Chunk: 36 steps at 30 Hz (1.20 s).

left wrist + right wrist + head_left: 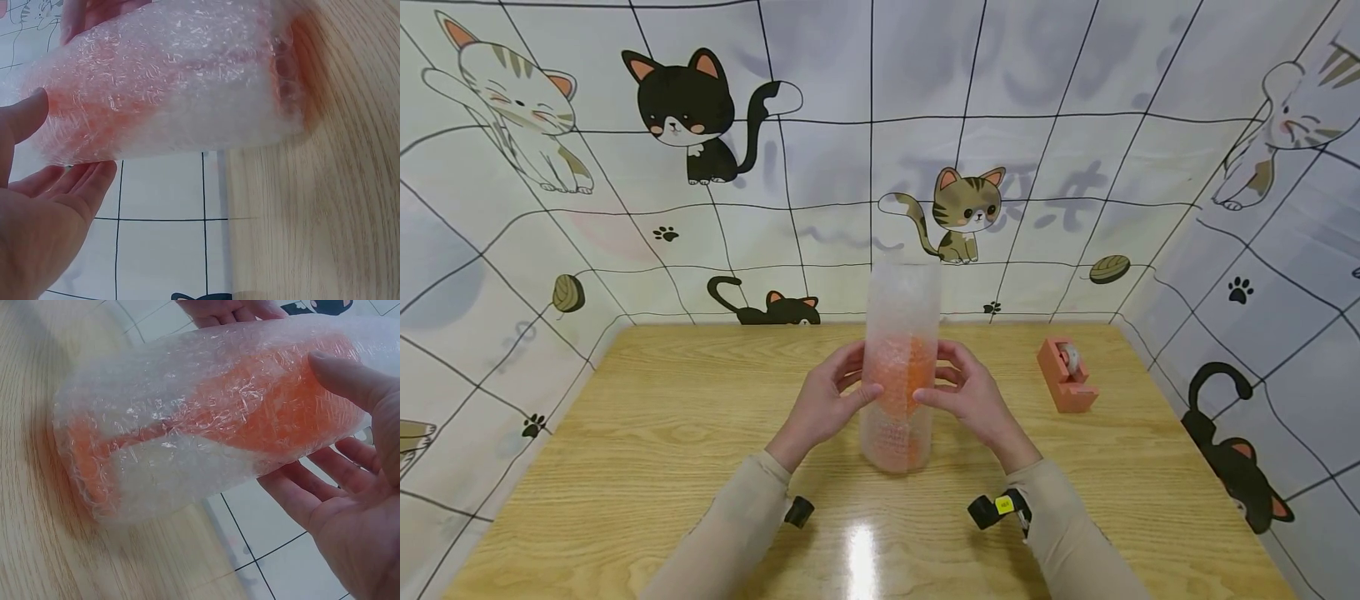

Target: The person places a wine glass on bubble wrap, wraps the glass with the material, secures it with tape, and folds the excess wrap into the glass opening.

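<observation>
Apparently the wrapping is well along: the bubble wrap [904, 292] goes round the orange thing [281, 406] as a tall tube, making one bundle [895, 433]. No tape shows on the sides in view, so fastening looks like the part left undone, though the pictures alone cannot settle whether the wrap is going on or coming off. The tape dispenser [1066, 379], with its roll of tape [1070, 358], stands to the right of the bundle, well apart from it and untouched.

The bundle is roughly upright over the table [700, 400]; whether its base rests fully on the wood is hard to tell. The left hand [831, 396] clasps its left side and the right hand [970, 396] its right, each with the thumb on the near face and the fingers round towards the back.

The wrap is clear and glossy, crinkled with small bubbles, milky where only film shows. Orange glows strongly through the middle of the bundle, and another orange patch shows at its bottom end. The upper part looks hollow and pale. What the orange thing is, the film hides.
</observation>
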Tool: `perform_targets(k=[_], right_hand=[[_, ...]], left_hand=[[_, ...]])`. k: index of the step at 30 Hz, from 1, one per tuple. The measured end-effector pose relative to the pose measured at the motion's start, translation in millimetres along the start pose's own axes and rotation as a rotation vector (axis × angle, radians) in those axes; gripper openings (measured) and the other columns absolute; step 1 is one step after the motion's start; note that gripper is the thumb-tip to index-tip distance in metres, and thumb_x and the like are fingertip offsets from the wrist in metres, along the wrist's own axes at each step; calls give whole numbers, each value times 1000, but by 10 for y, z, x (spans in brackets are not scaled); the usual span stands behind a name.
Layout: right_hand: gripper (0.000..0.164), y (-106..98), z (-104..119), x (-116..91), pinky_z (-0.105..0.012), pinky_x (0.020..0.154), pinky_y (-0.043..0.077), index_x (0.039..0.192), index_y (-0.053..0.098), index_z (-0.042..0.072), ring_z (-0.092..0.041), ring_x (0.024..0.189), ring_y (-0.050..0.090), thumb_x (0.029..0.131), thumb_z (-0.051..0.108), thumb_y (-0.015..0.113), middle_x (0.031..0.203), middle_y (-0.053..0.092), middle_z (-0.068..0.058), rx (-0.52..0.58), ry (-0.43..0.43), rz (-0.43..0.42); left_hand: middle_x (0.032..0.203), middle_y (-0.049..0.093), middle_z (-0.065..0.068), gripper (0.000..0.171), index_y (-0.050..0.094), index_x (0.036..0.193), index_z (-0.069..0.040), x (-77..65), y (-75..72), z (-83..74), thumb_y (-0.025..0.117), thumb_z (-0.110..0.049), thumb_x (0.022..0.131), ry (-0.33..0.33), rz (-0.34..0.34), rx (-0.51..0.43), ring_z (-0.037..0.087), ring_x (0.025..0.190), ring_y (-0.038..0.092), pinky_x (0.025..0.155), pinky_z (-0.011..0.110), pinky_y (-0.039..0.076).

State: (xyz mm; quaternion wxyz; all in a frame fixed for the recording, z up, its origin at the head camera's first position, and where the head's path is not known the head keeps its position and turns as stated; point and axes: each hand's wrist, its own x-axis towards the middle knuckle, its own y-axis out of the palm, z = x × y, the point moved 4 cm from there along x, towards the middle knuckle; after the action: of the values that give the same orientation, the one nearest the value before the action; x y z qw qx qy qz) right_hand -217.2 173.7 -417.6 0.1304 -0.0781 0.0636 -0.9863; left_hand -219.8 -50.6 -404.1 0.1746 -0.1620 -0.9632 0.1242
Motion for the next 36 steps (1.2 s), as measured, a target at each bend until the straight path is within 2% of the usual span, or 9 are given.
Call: perform_targets(k=[12, 20, 30, 36], right_hand=[[76, 4, -12, -4, -38, 97, 58, 150, 42, 8, -38, 125, 61, 86, 2, 83, 148, 50, -16, 4, -40, 10], [77, 10, -4, -16, -37, 98, 57, 150, 41, 8, -34, 126, 60, 86, -1, 82, 147, 50, -15, 23, -79, 24], [77, 30, -6, -37, -40, 101, 56, 149, 41, 8, -35, 127, 60, 84, -1, 83, 144, 51, -15, 2, -106, 27], [77, 51, -9, -49, -47, 104, 53, 149, 43, 14, -36, 130, 57, 85, 1, 83, 146, 51, -12, -14, -121, 39]], left_hand=[[145, 58, 18, 68, 47, 150, -2, -11, -24, -3, 79, -4, 90, -4, 15, -22, 33, 135, 57, 112, 42, 47], [143, 59, 18, 68, 48, 148, -1, -16, -18, -17, 80, 0, 88, 31, 19, -47, 33, 133, 57, 111, 38, 47], [143, 58, 17, 66, 49, 145, -2, -37, -24, 11, 81, 1, 87, 43, 24, -51, 33, 133, 57, 111, 40, 48], [140, 60, 14, 59, 54, 138, -4, -58, -30, 32, 82, -2, 87, 24, 29, -61, 31, 133, 57, 112, 40, 48]])
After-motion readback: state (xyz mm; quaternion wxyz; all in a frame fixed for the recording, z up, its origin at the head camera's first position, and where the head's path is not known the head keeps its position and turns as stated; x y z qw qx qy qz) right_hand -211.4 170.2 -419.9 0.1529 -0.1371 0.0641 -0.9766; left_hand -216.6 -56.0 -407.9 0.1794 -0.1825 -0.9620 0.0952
